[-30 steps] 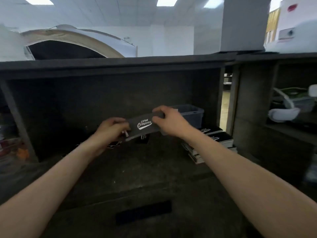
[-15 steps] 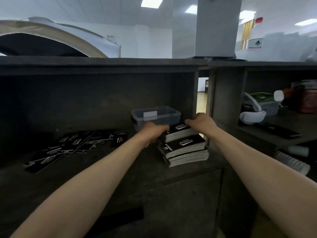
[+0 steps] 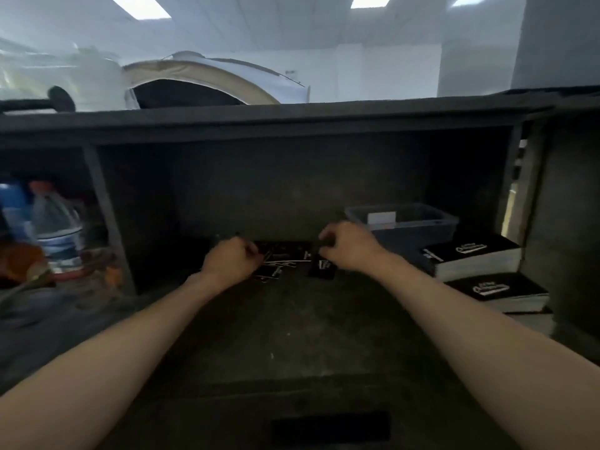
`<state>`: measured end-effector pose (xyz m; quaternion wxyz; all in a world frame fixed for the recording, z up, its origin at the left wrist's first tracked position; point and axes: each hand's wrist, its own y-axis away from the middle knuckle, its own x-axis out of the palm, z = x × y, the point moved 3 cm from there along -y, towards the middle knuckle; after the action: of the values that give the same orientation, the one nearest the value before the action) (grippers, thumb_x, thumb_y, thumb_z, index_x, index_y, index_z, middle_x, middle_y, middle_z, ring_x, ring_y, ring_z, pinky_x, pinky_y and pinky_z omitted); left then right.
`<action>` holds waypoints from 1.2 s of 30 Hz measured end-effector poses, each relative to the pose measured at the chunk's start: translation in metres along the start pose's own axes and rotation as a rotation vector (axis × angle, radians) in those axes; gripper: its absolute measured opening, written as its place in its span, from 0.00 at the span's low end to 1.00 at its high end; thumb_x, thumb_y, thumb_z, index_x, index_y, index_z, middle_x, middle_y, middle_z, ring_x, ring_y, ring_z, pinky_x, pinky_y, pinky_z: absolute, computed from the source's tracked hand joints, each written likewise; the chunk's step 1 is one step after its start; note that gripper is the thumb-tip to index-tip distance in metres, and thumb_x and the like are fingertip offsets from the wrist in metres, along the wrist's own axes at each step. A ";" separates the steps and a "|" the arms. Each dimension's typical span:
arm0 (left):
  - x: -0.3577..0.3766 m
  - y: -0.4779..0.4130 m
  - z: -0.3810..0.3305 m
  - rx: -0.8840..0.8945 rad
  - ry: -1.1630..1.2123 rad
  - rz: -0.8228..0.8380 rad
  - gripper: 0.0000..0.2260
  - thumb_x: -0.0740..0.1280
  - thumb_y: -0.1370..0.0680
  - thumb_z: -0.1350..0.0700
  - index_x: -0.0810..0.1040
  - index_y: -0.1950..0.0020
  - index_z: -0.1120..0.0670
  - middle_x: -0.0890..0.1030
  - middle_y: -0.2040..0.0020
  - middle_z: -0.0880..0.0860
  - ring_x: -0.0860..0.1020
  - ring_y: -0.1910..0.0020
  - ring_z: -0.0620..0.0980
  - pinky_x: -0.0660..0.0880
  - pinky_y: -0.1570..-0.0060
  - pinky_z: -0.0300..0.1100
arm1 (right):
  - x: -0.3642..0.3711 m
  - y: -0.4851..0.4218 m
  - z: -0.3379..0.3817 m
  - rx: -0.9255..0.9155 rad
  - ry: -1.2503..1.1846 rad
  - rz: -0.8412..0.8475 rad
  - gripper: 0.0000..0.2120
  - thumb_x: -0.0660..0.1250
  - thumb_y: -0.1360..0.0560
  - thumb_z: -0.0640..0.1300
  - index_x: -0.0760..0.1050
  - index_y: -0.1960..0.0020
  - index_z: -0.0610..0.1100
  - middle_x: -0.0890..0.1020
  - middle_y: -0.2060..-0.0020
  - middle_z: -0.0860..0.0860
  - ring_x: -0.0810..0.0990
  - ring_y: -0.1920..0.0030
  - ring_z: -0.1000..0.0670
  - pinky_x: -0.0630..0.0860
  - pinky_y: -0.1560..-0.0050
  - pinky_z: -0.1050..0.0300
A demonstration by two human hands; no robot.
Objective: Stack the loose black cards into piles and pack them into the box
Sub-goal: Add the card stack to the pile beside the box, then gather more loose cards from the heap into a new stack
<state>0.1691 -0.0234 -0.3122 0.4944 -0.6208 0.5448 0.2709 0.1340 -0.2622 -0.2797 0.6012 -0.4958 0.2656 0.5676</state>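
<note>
Several loose black cards point(image 3: 281, 262) with white print lie scattered at the back of the dark shelf. My left hand point(image 3: 231, 261) rests on their left edge with fingers curled down onto them. My right hand point(image 3: 349, 245) hovers at their right side, fingertips pinched at a single black card point(image 3: 323, 269). A grey translucent plastic box point(image 3: 406, 224) stands just right of my right hand. Two neat piles of black cards point(image 3: 472, 258) sit to the right of the box, one in front of the other point(image 3: 498, 292).
A vertical divider point(image 3: 108, 219) closes the shelf bay on the left; behind it stand a water bottle point(image 3: 55, 227) and other clutter. A dark upright panel point(image 3: 565, 235) bounds the right. The shelf top point(image 3: 292, 116) overhangs. A drawer slot point(image 3: 329, 428) is in front.
Both hands left the card piles on the right and moved left to the scattered cards. The view swung left with them.
</note>
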 end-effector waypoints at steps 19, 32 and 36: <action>0.046 -0.016 0.049 -0.039 -0.297 0.311 0.25 0.45 0.15 0.38 0.53 0.18 0.42 0.53 0.16 0.51 0.50 0.18 0.58 0.50 0.23 0.65 | 0.105 -0.080 -0.001 0.059 0.044 0.307 0.27 0.57 0.22 0.64 0.62 0.25 0.58 0.60 0.23 0.52 0.60 0.24 0.46 0.57 0.26 0.48; 0.014 -0.024 0.060 0.298 0.069 0.236 0.27 0.60 0.25 0.26 0.81 0.38 0.44 0.82 0.42 0.43 0.79 0.41 0.41 0.75 0.37 0.43 | 0.095 -0.072 -0.005 -0.205 0.063 0.192 0.27 0.61 0.21 0.49 0.59 0.23 0.55 0.56 0.22 0.51 0.52 0.22 0.47 0.55 0.24 0.46; 0.012 -0.023 0.060 0.384 -0.053 0.307 0.23 0.74 0.27 0.37 0.80 0.35 0.44 0.79 0.39 0.43 0.77 0.39 0.40 0.73 0.36 0.39 | 0.101 -0.078 0.005 -0.247 0.157 0.264 0.23 0.62 0.22 0.53 0.67 0.27 0.54 0.67 0.27 0.51 0.63 0.26 0.48 0.62 0.27 0.51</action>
<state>0.2063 0.0242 -0.3372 0.5706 -0.4183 0.6608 0.2507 0.2281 -0.2047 -0.3438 0.4336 -0.5693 0.3026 0.6296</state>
